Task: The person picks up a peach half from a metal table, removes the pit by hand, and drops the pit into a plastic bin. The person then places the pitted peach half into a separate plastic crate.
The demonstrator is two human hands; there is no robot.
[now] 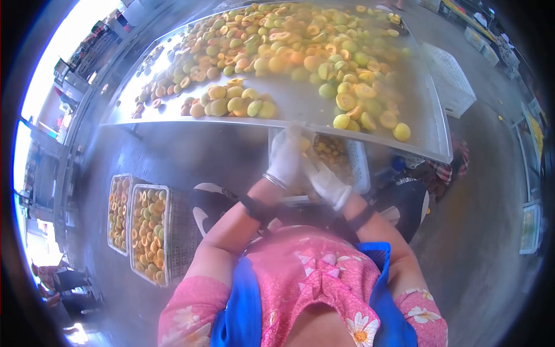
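Both my hands wear white gloves and meet just under the near edge of a metal table [300,107]. My left hand [284,159] is raised with its fingers curled on a small yellow fruit [304,144] at the table's edge. Pressed against it from below and to the right is my right hand [327,183], whose grip is hidden by blur. Under the hands stands a white plastic basket [359,168] with cut fruit halves in it. The table is heaped with several yellow, green and orange fruits [300,52], some of them halved.
Two wire crates [173,231] [111,215] of cut fruit stand on the concrete floor at my left. A white empty crate [451,81] lies beyond the table at the right. Another person [55,277] crouches at the far lower left. Trays [529,228] line the right edge.
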